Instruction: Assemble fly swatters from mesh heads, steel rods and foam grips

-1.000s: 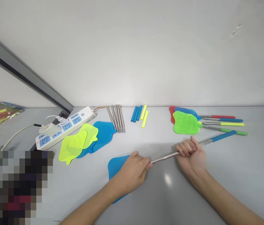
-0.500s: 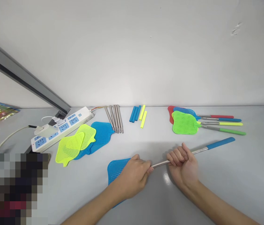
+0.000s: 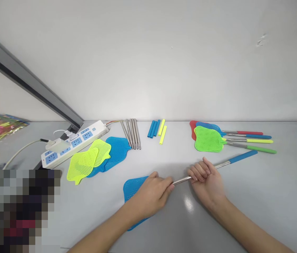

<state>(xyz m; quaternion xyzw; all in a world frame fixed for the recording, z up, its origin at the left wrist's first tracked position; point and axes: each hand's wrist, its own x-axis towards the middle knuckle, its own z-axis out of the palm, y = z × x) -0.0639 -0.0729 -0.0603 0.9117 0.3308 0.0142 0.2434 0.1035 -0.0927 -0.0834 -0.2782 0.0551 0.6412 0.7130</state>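
A fly swatter point(image 3: 182, 180) with a blue mesh head, a metal rod and a blue grip lies slanted across the front of the table, its grip end pointing up to the right. My left hand point(image 3: 155, 193) is closed around it where the rod meets the head and covers part of the mesh. Farther along, my right hand point(image 3: 208, 181) has its fingers curled round the metal rod, palm side showing. Beyond my right hand the blue grip point(image 3: 243, 156) sticks out. The joint of head and rod is hidden under my left fingers.
Left of centre lie loose yellow point(image 3: 81, 165) and blue swatter heads point(image 3: 117, 153), beside a power strip point(image 3: 74, 144). Several metal rods point(image 3: 135, 135) and blue and yellow grip sleeves point(image 3: 161, 131) line the back. Several whole swatters point(image 3: 209, 138) lie at the right.
Both hands keep hold of the swatter. Its grip end has shifted slightly left and up. The whole view has moved a little, so the things at the left appear farther right.
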